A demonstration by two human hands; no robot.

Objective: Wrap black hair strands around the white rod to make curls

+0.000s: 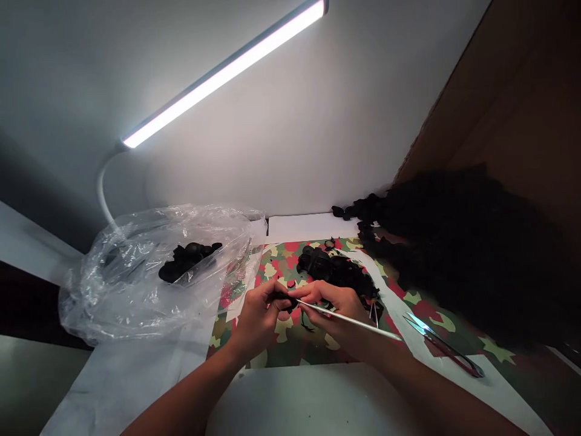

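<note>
My left hand is closed on a small black piece, pinched between thumb and fingers. In my right hand is a thin, pale, rod-like tool, its tip against or very close to the black piece. The tool's other end slants down to the right, over my wrist. My fingers cover part of the piece, so its full shape is hidden. Just beyond my hands several black molded parts lie in a heap on a camouflage-patterned sheet.
A clear plastic bag with black parts lies at left. A large black pile rises at right before cardboard. A pointed metal hand tool lies near my right forearm. A lit bar lamp hangs above.
</note>
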